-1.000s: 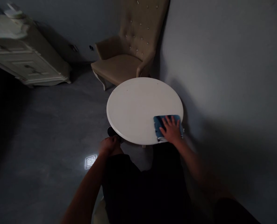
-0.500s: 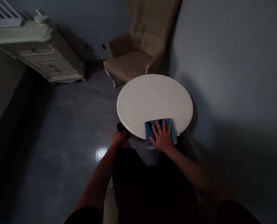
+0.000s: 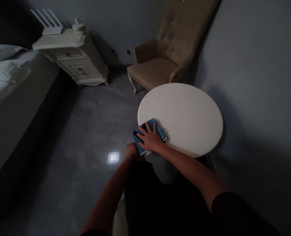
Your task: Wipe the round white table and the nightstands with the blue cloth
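Observation:
My right hand (image 3: 151, 139) lies flat with fingers spread on a folded blue cloth (image 3: 154, 124), pressing it against the near left edge of a round white table (image 3: 184, 114). Part of the cloth hangs over the rim, and a small white tag sticks out at its right side. Just below the cloth, my left hand (image 3: 132, 151) rests by my left knee, its fingers curled in and nothing visible in them. The cloth's near edge comes close to the left knuckles.
A tan buttoned armchair (image 3: 152, 70) stands behind the table. At the back left is a cream nightstand (image 3: 73, 62) with a white router (image 3: 52, 30) on it. A bed (image 3: 20, 85) runs along the left. The grey wall (image 3: 258, 82) is close on the right.
My right hand has slid the cloth left along the table's near edge, and the cloth has turned. My left hand stays by the knee. The view has shifted left, showing more of the bed.

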`<act>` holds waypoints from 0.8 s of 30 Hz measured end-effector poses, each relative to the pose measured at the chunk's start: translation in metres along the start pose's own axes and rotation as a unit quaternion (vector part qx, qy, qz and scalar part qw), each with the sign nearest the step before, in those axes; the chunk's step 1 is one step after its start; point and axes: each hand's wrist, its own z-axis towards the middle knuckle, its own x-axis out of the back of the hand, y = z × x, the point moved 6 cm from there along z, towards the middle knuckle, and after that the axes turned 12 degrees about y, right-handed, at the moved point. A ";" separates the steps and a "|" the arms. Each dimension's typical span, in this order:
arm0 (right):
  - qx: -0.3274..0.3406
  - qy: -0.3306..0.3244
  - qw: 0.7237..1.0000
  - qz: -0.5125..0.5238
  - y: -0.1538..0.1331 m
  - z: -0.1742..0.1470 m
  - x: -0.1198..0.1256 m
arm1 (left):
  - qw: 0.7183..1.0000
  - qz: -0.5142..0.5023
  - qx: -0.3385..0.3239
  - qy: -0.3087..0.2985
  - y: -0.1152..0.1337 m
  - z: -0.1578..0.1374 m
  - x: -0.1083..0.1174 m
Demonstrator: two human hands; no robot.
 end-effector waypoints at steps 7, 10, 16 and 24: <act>-0.011 0.021 1.000 0.006 0.030 0.136 -0.014 | 0.999 -0.009 0.021 0.025 -0.004 0.008 0.003; -0.035 0.031 0.999 0.002 0.061 0.190 -0.017 | 0.999 -0.026 0.020 0.035 -0.013 0.013 0.002; -0.098 0.036 0.994 -0.031 0.160 0.278 -0.004 | 0.998 -0.038 0.040 0.018 -0.040 0.025 -0.009; -0.240 0.039 0.967 -0.077 0.330 0.308 0.048 | 0.999 -0.039 0.027 0.010 -0.063 0.032 -0.023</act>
